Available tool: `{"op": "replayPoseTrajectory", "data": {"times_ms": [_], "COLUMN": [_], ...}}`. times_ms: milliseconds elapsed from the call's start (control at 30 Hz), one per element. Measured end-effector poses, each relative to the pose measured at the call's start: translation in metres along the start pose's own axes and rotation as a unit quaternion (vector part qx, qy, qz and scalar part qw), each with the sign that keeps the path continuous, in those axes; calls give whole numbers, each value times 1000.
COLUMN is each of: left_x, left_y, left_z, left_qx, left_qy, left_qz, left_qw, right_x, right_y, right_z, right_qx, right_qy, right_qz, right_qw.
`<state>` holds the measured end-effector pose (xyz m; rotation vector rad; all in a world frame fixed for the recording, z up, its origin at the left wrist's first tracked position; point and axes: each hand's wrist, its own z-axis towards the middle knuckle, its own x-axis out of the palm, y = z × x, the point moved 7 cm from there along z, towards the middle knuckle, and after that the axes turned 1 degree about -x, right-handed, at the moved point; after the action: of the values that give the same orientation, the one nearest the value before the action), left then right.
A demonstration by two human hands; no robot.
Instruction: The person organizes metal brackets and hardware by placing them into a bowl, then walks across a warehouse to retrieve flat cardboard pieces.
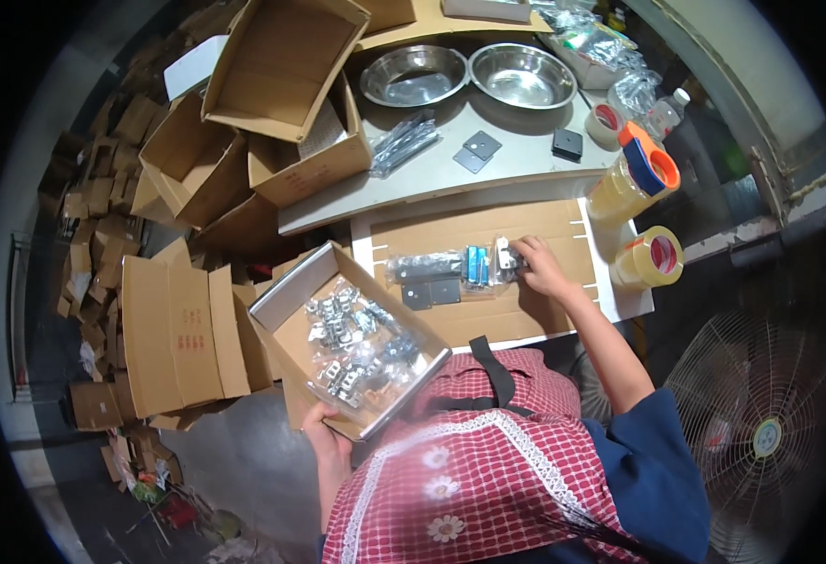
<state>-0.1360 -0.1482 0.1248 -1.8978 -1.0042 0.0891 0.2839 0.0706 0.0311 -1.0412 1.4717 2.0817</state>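
Note:
My left hand (326, 434) grips the near corner of a shallow open cardboard box (281, 315), which tilts in front of my apron. Inside lie several clear bags of small metal fittings (349, 315). Over a flat cardboard sheet (544, 221), the fingers of my right hand (546, 271) close on the edge of a small clear bag of white and dark parts (505, 259). Beside that bag are blue cylindrical pieces (476, 266) in plastic, a clear bag of dark bars (424, 267) and dark square plates (432, 293).
Two steel bowls (523, 75) stand on the white shelf behind, with thin plates (478, 150) and a black block (567, 145). A tape dispenser (652, 164) and tape rolls (650, 257) stand right. Open cartons (192, 329) crowd the left; a fan (761, 437) stands right.

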Motion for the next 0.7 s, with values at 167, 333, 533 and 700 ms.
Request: {"op": "replayPoseTrajectory", "data": {"times_ms": [167, 333, 533, 700], "left_x": [-27, -33, 36, 52], "left_y": [15, 22, -1, -1], "left_z": [15, 27, 3, 4], "left_qx": [-32, -20, -10, -16], "left_qy": [-2, 23, 101, 114], "left_qz": [-51, -48, -38, 26], "left_qw": [998, 998, 994, 993], "right_x": [25, 27, 22, 87], "right_y": [28, 68, 236, 278], "right_z": [17, 31, 76, 87], "right_qx": [-47, -66, -239, -284], "right_qy": [24, 10, 76, 134], "right_qz": [-23, -162, 98, -29], "right_qw": [998, 984, 963, 949]}}
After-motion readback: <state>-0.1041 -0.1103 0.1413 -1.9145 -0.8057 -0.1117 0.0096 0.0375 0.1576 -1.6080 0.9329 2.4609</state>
